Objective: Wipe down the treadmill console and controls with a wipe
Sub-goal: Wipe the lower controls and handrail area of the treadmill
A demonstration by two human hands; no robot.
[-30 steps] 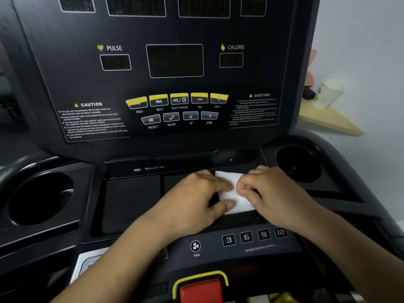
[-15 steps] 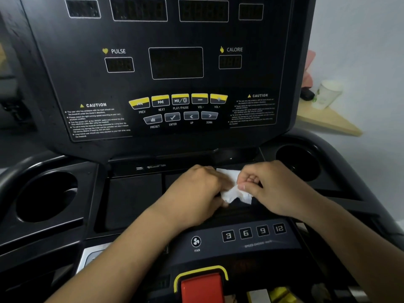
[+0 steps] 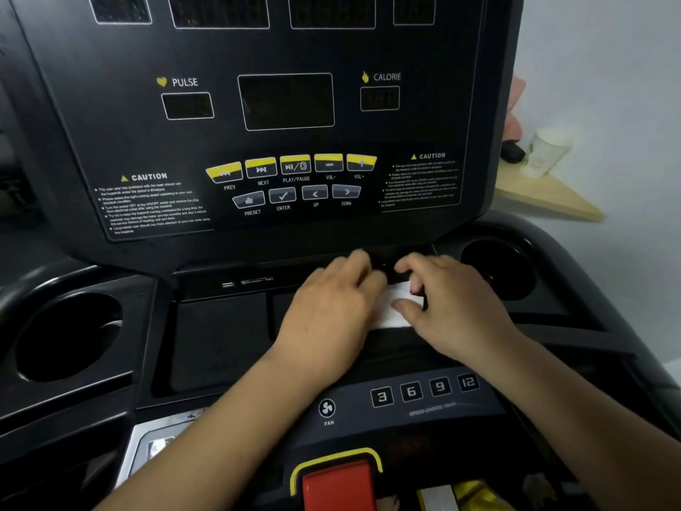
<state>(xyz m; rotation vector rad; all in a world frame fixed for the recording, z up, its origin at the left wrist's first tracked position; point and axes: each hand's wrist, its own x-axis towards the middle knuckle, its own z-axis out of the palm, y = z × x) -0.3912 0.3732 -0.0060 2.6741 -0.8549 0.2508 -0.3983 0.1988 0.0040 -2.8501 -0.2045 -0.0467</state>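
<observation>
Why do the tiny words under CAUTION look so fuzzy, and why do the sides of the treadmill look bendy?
In the head view, the small caution text is too soft to read, while the big PULSE label stays clear. The wide lens curves the console's edges. The light is dim, so the cup holders look like black holes, and the white wipe stands out brightest.

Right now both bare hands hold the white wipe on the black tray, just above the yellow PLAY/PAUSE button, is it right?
Not quite. In the head view the left hand and right hand hold the white wipe on the black tray below the yellow PLAY/PAUSE button.
</observation>
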